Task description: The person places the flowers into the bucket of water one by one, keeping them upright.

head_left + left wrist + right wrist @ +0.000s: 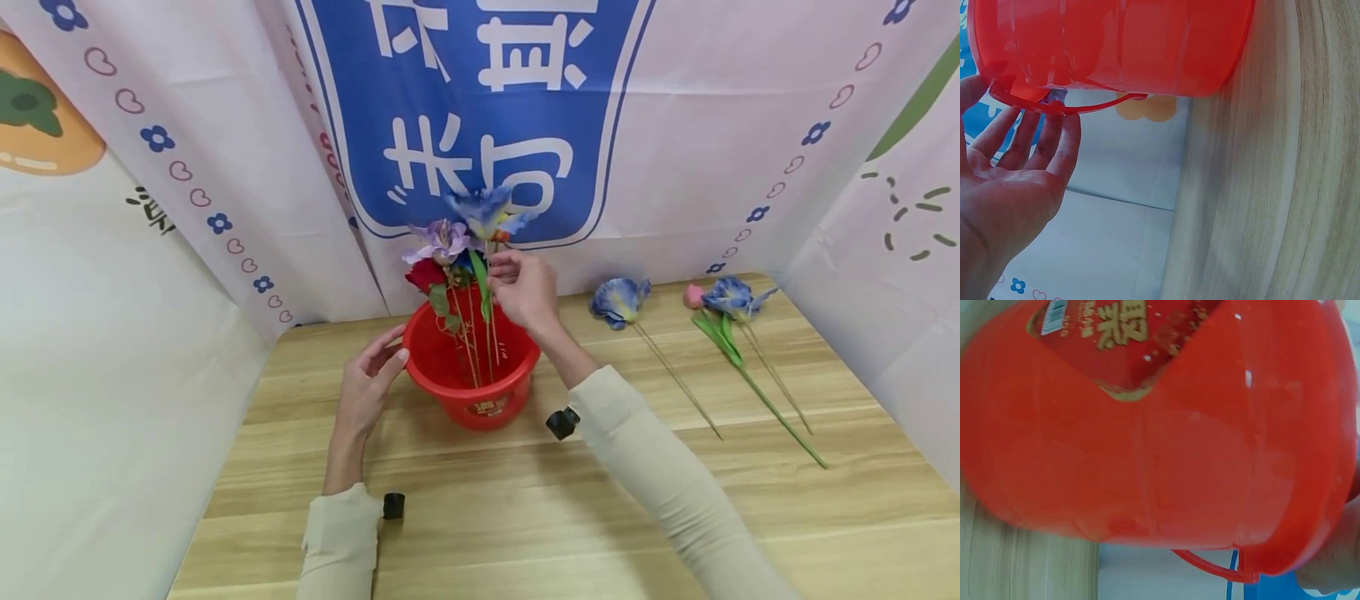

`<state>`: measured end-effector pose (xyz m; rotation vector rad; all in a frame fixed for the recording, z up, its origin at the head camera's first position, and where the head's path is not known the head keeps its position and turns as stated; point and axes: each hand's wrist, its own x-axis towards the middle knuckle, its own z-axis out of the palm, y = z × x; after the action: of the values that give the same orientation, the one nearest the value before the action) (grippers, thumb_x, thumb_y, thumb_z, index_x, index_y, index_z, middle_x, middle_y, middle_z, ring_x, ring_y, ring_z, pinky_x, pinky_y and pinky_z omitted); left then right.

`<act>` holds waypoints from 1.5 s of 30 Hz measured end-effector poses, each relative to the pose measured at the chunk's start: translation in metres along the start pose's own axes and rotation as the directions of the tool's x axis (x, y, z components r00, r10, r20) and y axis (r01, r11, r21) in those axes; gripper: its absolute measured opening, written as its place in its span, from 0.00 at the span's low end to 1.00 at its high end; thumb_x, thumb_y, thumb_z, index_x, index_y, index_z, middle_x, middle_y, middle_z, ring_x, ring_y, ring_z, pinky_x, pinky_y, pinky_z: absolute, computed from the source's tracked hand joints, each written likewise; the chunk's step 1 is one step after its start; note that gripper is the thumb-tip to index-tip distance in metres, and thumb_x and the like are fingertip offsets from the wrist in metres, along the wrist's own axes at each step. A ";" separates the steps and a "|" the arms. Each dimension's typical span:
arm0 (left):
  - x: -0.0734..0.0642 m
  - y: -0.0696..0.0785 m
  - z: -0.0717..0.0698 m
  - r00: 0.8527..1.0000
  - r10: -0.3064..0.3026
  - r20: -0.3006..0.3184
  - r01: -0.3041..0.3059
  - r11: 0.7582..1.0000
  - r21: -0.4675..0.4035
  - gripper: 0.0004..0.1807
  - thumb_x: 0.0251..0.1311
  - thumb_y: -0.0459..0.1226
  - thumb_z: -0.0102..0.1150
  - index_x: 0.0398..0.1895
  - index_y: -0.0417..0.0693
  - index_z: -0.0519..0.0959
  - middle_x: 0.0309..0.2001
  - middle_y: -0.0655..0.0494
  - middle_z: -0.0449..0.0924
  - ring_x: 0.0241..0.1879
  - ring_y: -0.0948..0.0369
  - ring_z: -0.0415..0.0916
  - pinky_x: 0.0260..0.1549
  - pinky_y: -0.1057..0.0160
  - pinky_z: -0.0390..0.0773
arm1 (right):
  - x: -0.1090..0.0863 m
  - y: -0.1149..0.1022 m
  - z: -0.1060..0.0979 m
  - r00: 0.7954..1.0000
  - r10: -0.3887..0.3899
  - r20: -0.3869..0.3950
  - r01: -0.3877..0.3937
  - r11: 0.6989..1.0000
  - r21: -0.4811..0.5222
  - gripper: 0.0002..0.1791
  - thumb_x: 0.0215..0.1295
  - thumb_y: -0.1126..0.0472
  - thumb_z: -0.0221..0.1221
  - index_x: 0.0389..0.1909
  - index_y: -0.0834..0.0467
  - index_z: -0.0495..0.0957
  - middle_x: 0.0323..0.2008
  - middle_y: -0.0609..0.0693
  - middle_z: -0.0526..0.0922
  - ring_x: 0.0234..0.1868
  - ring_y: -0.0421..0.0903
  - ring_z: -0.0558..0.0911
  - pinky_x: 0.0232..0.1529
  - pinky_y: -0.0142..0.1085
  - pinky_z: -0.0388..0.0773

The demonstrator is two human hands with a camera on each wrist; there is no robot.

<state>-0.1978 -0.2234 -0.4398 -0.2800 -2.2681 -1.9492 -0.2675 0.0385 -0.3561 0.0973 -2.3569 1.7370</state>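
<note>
A left hand (366, 385) grips a round red plastic bucket (450, 406) by the rim on the wood-grain tabletop (465, 517) as the right hand (529, 292) pinches a ruffled blue-and-yellow artificial flower (483, 215) inside, best settled gently upright.

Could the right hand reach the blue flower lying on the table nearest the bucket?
Likely yes: nothing seems to stand between the right hand and the blue flower, though that hand looks busy among the flowers above the red bucket.

One bucket (459, 407), three tabletop flowers (617, 302)
</note>
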 end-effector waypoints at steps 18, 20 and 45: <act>0.001 -0.002 0.001 1.000 0.019 -0.015 -0.019 0.999 -0.032 0.25 0.76 0.32 0.60 0.73 0.37 0.75 0.68 0.32 0.78 0.55 0.69 0.83 0.57 0.73 0.84 | -0.011 0.003 0.006 0.992 0.058 0.115 -0.043 0.991 -0.126 0.17 0.69 0.68 0.69 0.57 0.60 0.87 0.47 0.56 0.92 0.48 0.51 0.92 0.47 0.41 0.91; 0.001 -0.001 0.002 1.000 0.014 -0.012 -0.014 0.999 -0.029 0.25 0.77 0.33 0.60 0.74 0.37 0.75 0.68 0.33 0.78 0.56 0.69 0.83 0.57 0.73 0.84 | -0.013 0.003 0.005 0.992 0.055 0.118 -0.041 0.991 -0.126 0.17 0.69 0.67 0.69 0.58 0.60 0.86 0.48 0.56 0.92 0.49 0.51 0.92 0.51 0.42 0.91; 0.000 0.001 0.001 1.000 0.007 -0.001 -0.007 1.000 -0.017 0.26 0.77 0.35 0.60 0.75 0.40 0.75 0.71 0.38 0.77 0.57 0.69 0.83 0.57 0.73 0.84 | -0.030 0.002 -0.016 0.989 -0.003 0.145 0.015 0.997 -0.077 0.17 0.68 0.65 0.71 0.57 0.62 0.86 0.49 0.58 0.91 0.50 0.54 0.91 0.56 0.45 0.90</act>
<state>-0.1979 -0.2226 -0.4390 -0.2879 -2.2473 -1.9662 -0.2361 0.0520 -0.3599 0.2288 -2.5194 1.6839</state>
